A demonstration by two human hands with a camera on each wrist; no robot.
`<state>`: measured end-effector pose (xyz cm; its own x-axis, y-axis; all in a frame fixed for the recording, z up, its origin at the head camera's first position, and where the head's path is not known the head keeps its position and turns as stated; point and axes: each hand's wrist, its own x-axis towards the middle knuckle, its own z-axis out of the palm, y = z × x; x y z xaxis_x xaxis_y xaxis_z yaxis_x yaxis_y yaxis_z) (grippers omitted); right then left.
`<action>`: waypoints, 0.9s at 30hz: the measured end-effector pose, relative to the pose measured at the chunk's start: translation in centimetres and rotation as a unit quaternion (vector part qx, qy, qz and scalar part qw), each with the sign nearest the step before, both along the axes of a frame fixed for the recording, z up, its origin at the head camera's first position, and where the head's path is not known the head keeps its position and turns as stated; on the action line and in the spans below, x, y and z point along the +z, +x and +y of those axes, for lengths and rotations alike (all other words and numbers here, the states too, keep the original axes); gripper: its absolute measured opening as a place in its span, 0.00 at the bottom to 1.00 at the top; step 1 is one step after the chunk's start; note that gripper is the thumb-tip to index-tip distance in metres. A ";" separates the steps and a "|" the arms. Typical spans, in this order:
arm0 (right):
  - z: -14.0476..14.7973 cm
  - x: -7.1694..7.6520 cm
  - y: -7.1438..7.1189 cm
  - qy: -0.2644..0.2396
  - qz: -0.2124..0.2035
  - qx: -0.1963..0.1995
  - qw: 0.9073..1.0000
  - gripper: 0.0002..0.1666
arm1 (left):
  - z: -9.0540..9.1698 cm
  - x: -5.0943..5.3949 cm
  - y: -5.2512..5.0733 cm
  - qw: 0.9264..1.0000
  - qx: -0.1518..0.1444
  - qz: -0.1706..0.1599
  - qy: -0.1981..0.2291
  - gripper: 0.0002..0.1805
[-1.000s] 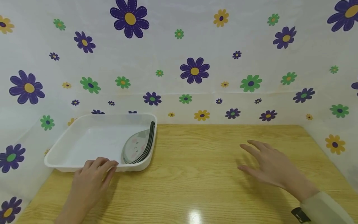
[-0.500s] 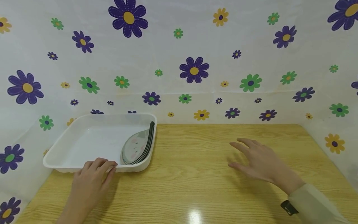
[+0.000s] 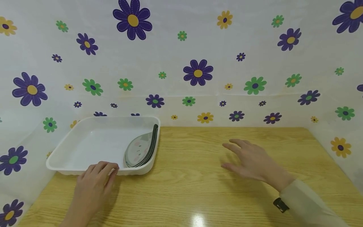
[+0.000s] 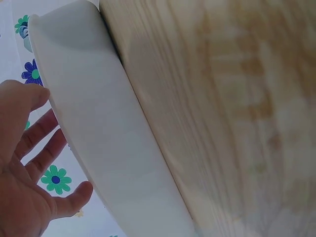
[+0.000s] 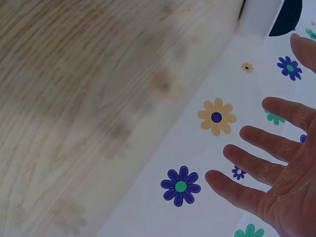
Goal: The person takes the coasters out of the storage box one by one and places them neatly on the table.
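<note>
A white plastic tray [image 3: 82, 138] stands on the left of the wooden table. My left hand [image 3: 95, 184] holds its front rim, fingers over the edge; in the left wrist view the thumb [image 4: 39, 96] lies at the rim. Leaning on the tray's right wall is a stack of hand fans [image 3: 138, 151], rounded and pale with a printed cartoon face, dark edges and dark handles. To the right of the tray, my right hand [image 3: 249, 159] hovers over the table, fingers spread and nothing in its grasp. The right wrist view shows those fingers apart too.
The wooden table [image 3: 193, 189] extends right of the tray. A white flower-printed sheet [image 3: 170, 53] rises behind it and along both sides. The tray's back left is close to that sheet. A dark band [image 3: 280, 205] sits at the right sleeve.
My right hand has moved left across the table towards the tray, fingers still spread. The left hand stays on the tray rim, and the tray and the fans have not moved.
</note>
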<state>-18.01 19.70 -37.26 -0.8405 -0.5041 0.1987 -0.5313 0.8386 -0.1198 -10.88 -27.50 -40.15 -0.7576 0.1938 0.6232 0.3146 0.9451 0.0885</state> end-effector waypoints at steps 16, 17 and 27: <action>-2.4 0.8 -2.1 0.012 -0.007 0.028 1.000 0.42 | -1.7 -0.2 0.2 0.997 -0.064 -0.006 -0.031 0.14; -2.5 0.8 -2.2 0.011 -0.009 0.028 0.999 0.43 | -1.7 -0.2 0.2 0.997 -0.070 -0.004 -0.036 0.15; -4.2 0.8 -3.3 0.004 -0.037 0.038 0.999 0.43 | -1.8 -0.5 0.3 0.995 -0.087 -0.003 -0.044 0.21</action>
